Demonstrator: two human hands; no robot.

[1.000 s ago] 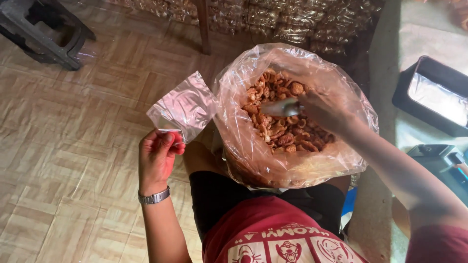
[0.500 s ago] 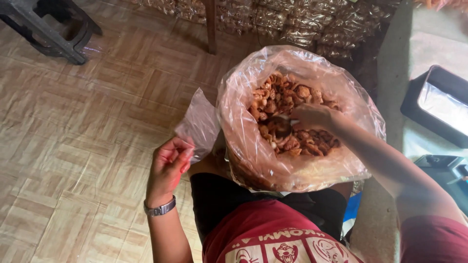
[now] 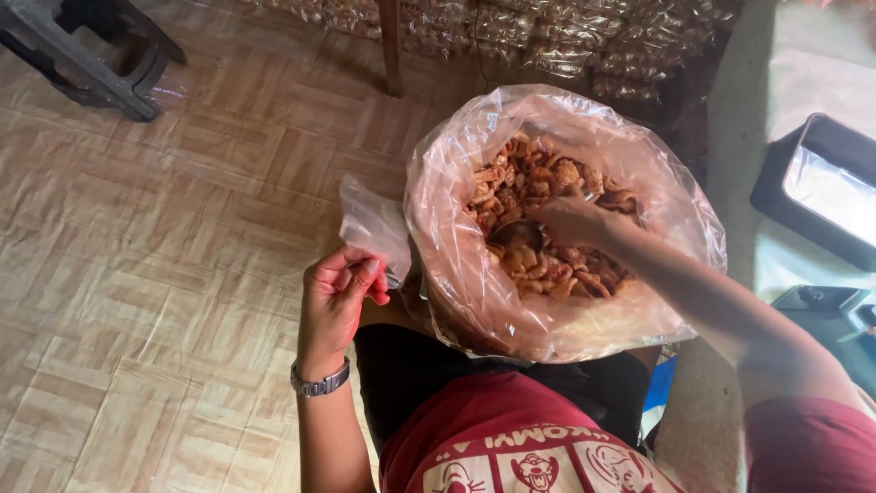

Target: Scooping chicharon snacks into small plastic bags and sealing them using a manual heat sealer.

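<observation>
A large clear plastic sack (image 3: 456,237) stands in front of my lap, filled with orange-brown fried snack pieces (image 3: 557,269). My right hand (image 3: 570,219) is inside the sack and grips a small metal scoop (image 3: 516,236) pushed into the pieces. Left of the sack, my left hand (image 3: 338,297) pinches a small clear plastic bag (image 3: 372,224) by its lower edge, close against the sack's wall. A metal watch (image 3: 319,383) sits on my left wrist.
A dark stool (image 3: 96,55) stands at the far left on the patterned floor. A wooden table leg (image 3: 391,46) and several stacked packed snack bags (image 3: 566,36) lie behind the sack. To the right sit a black tray-like machine (image 3: 821,187) and a dark device (image 3: 826,306).
My left hand has lowered and moved right, bringing the small bag against the big sack. My right hand dipped the scoop down into the snacks. The view shifted slightly.
</observation>
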